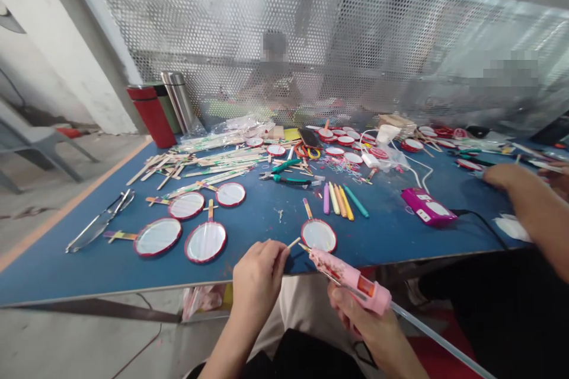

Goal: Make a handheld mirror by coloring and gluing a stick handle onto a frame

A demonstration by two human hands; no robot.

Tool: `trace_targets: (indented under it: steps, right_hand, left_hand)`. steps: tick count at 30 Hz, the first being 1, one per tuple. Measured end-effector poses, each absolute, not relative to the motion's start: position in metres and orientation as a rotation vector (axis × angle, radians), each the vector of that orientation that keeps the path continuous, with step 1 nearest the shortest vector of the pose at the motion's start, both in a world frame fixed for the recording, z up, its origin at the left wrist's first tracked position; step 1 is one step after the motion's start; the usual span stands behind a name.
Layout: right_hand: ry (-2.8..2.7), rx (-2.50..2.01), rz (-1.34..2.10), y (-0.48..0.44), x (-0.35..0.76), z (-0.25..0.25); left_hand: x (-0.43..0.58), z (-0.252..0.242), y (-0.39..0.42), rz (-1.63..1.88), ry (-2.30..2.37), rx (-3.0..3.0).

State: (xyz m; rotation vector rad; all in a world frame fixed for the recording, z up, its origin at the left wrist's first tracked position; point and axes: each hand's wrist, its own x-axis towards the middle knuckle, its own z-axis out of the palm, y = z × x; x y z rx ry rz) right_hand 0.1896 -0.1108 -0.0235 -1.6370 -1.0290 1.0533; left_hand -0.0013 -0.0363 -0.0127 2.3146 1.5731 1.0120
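Observation:
Between the fingertips of my left hand [262,272] is a short wooden stick [294,243], its free end pointing right. My right hand [362,317] grips a pink hot glue gun [340,272] with a long clear glue stick [438,334] in its rear. The gun's nozzle is close to the wooden stick's end; whether they touch I cannot tell. Just behind the nozzle lies a round red-rimmed paddle [319,236] with a coloured stick handle. More such paddles, including one white disc [205,241], lie to the left, some with a crosspiece on the handle.
Eyeglasses [100,222], a red flask [153,118] and piled wooden sticks [222,159] are at left. Green-handled pliers [291,179], coloured pens [340,201] and a purple box [427,207] with a cable lie farther back. Another person's arm [528,201] reaches in at right. A perforated metal panel [311,41] stands behind.

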Motion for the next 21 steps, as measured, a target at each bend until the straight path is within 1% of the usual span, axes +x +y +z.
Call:
trace_targets:
  steps: [12,21]
  right_hand:
    - [-1.058,-1.651,1.17,-0.1052,0.186,-0.0247]
    - [-1.108,-1.565,1.218,-0.1023,0.1857,-0.025]
  left_hand:
    - [-0.0004,-0.0116,-0.038,1.039,1.57,2.306]
    - [0.0005,-0.0101,-0.0378,1.027,1.564,2.282]
